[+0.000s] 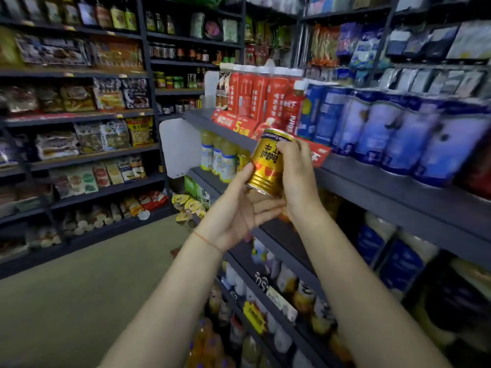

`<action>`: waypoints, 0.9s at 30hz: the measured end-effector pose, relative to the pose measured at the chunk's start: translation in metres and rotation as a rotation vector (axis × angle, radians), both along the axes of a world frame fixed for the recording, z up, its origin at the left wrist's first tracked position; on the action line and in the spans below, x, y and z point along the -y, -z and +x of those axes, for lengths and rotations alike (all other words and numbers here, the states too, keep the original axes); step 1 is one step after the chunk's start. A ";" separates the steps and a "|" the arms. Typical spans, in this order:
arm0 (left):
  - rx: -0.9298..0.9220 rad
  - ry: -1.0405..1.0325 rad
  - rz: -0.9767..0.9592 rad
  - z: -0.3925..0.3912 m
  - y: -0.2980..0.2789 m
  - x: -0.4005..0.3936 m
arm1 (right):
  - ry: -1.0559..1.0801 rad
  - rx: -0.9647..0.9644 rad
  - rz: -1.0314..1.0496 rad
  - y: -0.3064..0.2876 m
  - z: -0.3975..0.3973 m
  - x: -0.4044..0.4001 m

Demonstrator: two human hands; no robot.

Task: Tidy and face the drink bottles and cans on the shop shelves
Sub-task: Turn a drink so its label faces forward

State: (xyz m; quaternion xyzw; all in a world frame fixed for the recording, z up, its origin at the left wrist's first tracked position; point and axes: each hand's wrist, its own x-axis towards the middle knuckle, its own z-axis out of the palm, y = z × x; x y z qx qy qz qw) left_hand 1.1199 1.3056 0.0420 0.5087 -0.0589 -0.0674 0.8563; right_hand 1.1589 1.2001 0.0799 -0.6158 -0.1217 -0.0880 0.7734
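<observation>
The right hand wraps its fingers around a gold can, which is tilted in the air in front of the shelf. The left hand is open, palm up, with its thumb on the can's side and its fingers just under it. Blue bottles and red bottles stand on the shelf behind. The floor is greenish, with snack shelves across the aisle.

Snack packets fill left shelves; sauce jars behind; beige floor below.
</observation>
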 end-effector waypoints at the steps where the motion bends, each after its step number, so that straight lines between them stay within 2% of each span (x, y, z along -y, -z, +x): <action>1: -0.011 0.007 -0.036 -0.015 0.000 0.020 | -0.003 -0.030 0.023 0.002 -0.016 0.018; 4: -0.014 -0.006 -0.079 -0.055 -0.004 0.063 | -0.020 -0.107 0.063 0.002 -0.057 0.068; 8: 0.035 0.028 -0.052 -0.098 -0.011 0.104 | -0.049 -0.123 -0.013 -0.005 -0.103 0.119; 12: 0.059 0.115 -0.001 -0.138 -0.005 0.140 | 0.070 -0.095 -0.047 0.002 -0.154 0.160; 15: -0.036 0.186 -0.073 -0.164 0.011 0.159 | 0.174 -0.108 -0.064 0.016 -0.198 0.183; 20: -0.083 0.218 -0.272 -0.209 0.033 0.209 | 0.173 -0.106 -0.205 0.026 -0.266 0.232; 27: 0.061 0.383 -0.205 -0.269 0.000 0.347 | 0.284 0.004 -0.231 0.000 -0.349 0.364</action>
